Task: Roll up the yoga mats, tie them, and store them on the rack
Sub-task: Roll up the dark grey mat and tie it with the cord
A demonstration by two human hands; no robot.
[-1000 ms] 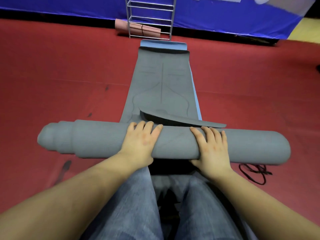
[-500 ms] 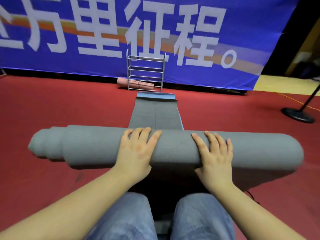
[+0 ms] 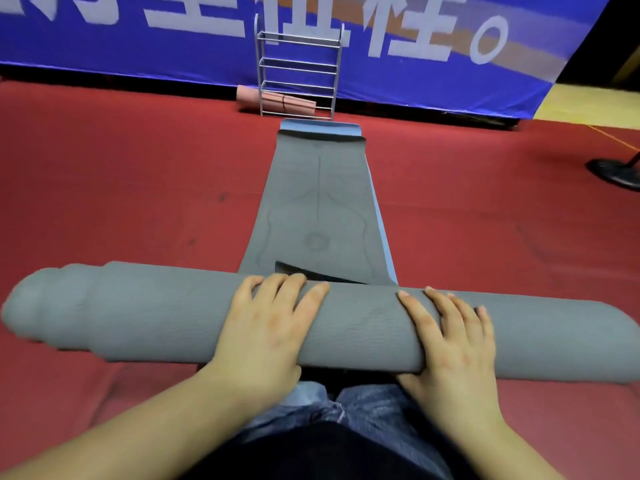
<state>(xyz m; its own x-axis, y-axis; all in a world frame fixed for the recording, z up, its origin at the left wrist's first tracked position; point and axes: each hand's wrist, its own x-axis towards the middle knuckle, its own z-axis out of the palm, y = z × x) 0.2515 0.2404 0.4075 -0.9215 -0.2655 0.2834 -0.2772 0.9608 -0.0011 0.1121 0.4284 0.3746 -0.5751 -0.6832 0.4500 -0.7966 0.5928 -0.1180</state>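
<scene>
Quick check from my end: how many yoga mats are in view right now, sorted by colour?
Grey mats: 1, the half-rolled grey mat under the left hand and right hand.
Blue mats: 1, the blue mat lying beneath it.
Pink mats: 1, the rolled pink mat at the rack.
Total: 3
</scene>
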